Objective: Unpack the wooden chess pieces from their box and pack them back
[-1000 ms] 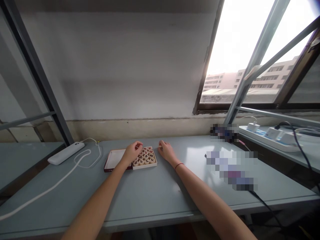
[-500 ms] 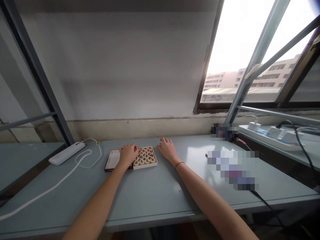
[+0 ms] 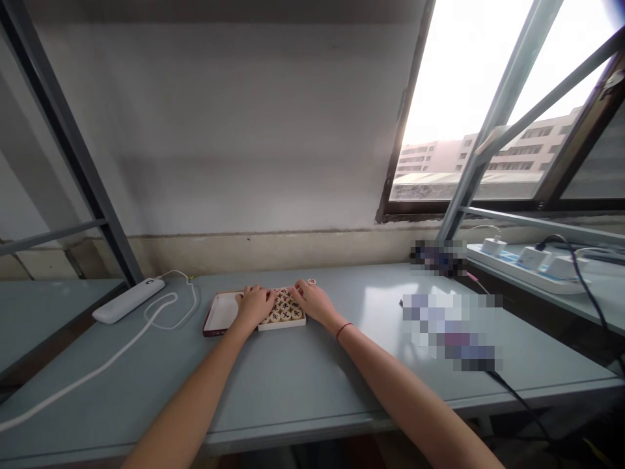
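Note:
A shallow white box [image 3: 282, 327] holds rows of round, pale Chinese chess pieces [image 3: 285, 315] with dark and red characters. Its dark red lid [image 3: 222, 312] lies white inside up, just to the left. My left hand [image 3: 256, 305] rests over the lid's right part and the box's left side, fingers curled; its fingertips and anything in them are hidden. From the right, my right hand [image 3: 313, 301] reaches over the box's back right corner, fingers stretched toward the pieces and slightly apart. Behind it, a single chess piece [image 3: 311, 282] lies loose on the desk.
On the grey desk [image 3: 293, 384], a white power strip [image 3: 129, 300] with a white cable lies left. A pixelated object [image 3: 449, 332] with a black cable lies right, another [image 3: 437, 258] by the wall. Another white power strip [image 3: 527, 267] with plugs stands at far right.
My right hand has moved left from the loose piece to the box's back right corner, leaving that piece on the desk. My left hand has shifted slightly right over the pieces.

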`<state>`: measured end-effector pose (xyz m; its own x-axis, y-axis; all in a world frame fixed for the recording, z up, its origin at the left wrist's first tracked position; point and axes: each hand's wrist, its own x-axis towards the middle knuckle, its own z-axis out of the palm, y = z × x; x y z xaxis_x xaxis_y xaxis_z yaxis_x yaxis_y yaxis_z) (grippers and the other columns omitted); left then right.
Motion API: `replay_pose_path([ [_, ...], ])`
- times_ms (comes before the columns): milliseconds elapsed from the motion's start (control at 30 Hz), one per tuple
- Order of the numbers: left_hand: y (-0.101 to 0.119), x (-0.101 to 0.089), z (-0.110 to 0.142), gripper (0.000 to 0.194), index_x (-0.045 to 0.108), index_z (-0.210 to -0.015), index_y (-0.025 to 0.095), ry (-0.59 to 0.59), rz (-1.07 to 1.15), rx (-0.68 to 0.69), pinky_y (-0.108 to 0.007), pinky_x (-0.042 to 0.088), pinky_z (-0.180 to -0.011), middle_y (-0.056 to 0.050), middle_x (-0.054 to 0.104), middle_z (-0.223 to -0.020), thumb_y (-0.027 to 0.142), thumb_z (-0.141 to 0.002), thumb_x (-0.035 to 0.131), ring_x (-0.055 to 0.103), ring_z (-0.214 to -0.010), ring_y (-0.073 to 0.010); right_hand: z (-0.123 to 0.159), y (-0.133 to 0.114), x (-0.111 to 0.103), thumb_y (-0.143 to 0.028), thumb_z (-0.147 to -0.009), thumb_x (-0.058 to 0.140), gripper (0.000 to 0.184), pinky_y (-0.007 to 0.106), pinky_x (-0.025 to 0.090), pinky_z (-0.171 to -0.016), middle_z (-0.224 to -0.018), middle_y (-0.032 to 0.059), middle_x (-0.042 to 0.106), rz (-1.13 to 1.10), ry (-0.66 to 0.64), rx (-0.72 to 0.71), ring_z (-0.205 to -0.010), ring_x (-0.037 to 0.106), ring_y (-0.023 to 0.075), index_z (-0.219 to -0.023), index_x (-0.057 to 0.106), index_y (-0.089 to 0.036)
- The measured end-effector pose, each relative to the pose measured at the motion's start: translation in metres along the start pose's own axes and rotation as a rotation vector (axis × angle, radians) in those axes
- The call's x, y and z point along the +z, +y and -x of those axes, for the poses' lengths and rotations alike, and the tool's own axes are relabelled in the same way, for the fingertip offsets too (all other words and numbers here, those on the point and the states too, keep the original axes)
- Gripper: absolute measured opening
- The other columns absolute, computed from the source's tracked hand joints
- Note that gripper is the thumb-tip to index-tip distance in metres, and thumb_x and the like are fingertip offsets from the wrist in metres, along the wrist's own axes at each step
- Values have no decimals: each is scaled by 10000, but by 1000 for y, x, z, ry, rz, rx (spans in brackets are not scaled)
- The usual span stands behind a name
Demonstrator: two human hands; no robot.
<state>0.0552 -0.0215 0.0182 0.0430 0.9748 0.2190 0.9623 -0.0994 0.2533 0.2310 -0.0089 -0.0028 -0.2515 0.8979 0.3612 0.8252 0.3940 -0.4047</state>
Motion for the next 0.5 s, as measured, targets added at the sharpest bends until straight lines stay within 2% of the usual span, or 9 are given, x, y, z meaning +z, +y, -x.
replay_pose_path([
  [167,1,0,-2,377,689,-821,207,30,36,-9,-493,309,-836,-123,684,-858,410,-858,374,476,-1005,-349,1,0,-1,-472,-937,292,364,234,297,-554,-872,67,644,-20,-10,-6,-719,570,163,-959,539,-206],
  [333,1,-1,-4,326,671,-844,238,21,59,-41,-477,312,-833,-96,681,-872,427,-838,405,467,-1036,-347,1,0,-1,-479,-936,282,376,238,296,-542,-883,74,643,-33,-14,-9,-715,567,167,-963,534,-202],
  [500,1,-2,-4,325,647,-748,219,-7,71,-54,-468,324,-831,-97,673,-844,452,-815,430,463,-1016,-349,1,0,-1,-454,-936,298,347,241,318,-565,-857,66,640,-22,-7,-2,-731,570,174,-976,536,-205],
])
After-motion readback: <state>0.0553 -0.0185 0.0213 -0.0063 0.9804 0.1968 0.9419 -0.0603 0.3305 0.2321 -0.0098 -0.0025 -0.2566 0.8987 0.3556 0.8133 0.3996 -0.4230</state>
